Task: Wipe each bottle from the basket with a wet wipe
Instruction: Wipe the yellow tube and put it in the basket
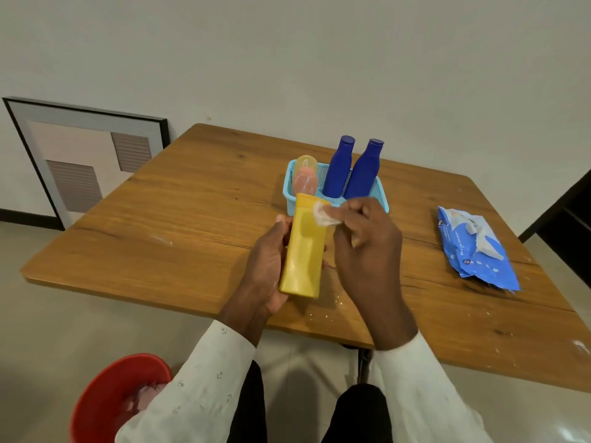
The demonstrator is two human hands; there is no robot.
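Observation:
My left hand [265, 266] grips a yellow bottle [303, 247] from below and the left, holding it above the wooden table [179, 219]. My right hand [367, 244] pinches a small crumpled white wet wipe [324, 214] against the bottle's upper right side. Just behind stands a light blue basket [382, 195] with two dark blue bottles [339, 167] [363, 171] upright in it and a pale orange bottle [305, 177] at its left end.
A blue pack of wet wipes [476, 247] lies on the table to the right. A red bin [118, 398] holding crumpled used wipes sits on the floor at the lower left. A framed picture [86, 158] leans against the wall on the left.

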